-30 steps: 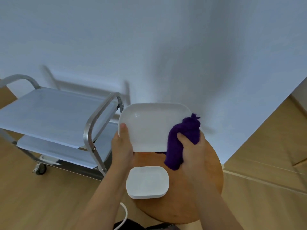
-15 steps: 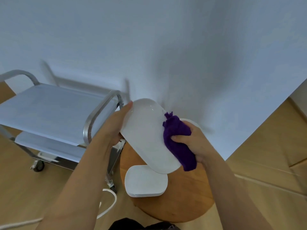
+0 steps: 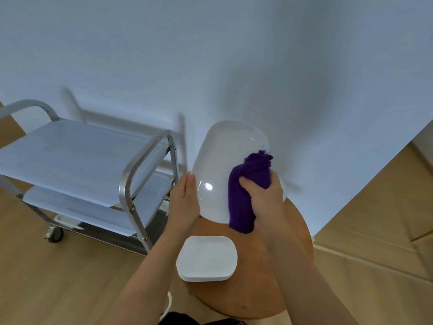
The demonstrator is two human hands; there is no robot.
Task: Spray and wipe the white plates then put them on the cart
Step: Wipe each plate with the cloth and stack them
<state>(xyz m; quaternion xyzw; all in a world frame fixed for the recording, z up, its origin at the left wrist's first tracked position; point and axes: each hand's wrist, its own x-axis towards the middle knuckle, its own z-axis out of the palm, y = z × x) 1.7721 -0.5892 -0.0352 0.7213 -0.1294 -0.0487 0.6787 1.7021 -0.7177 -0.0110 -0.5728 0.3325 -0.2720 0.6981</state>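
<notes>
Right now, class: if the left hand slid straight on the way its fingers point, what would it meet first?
The left hand points up along the large white plate edge; beyond looks free until the white wall, though depth is unclear.

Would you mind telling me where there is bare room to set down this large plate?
The cart's top shelf between its two handles is bare. The round wooden table is crowded: the small plate sits at its left edge, with both hands, the purple cloth and the large plate above it.
</notes>
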